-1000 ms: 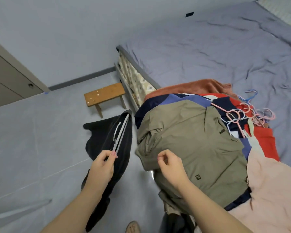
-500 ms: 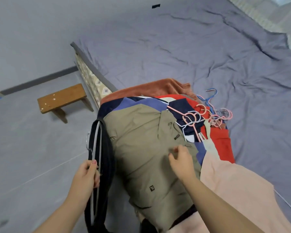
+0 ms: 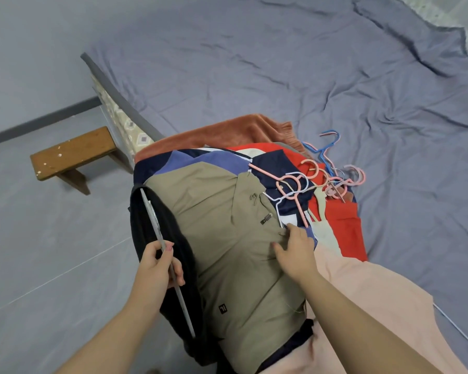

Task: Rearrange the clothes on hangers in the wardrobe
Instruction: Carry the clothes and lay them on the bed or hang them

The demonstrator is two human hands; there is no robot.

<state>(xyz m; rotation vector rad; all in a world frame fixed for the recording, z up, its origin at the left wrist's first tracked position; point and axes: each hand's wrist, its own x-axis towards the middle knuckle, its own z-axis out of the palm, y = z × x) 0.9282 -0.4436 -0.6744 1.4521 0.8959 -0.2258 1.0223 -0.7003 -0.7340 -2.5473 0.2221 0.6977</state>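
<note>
A scuffed wooden bench [image 3: 73,155] stands on the floor at the left. The left hand [image 3: 157,268] curls round the thin grey bar of a hanger [image 3: 150,211] draped with a soft black garment [image 3: 179,238]. The right hand [image 3: 295,252] lies flat, fingers relaxed, on a smooth khaki shirt [image 3: 227,238] topping the clothes pile on the wrinkled sheet [image 3: 254,76]; tangled pink and blue hooked hangers [image 3: 297,203] lie further right

Grey floor [image 3: 38,252], wooden stool [image 3: 70,155] beside bed [image 3: 281,76] in rumpled grey sheet
</note>
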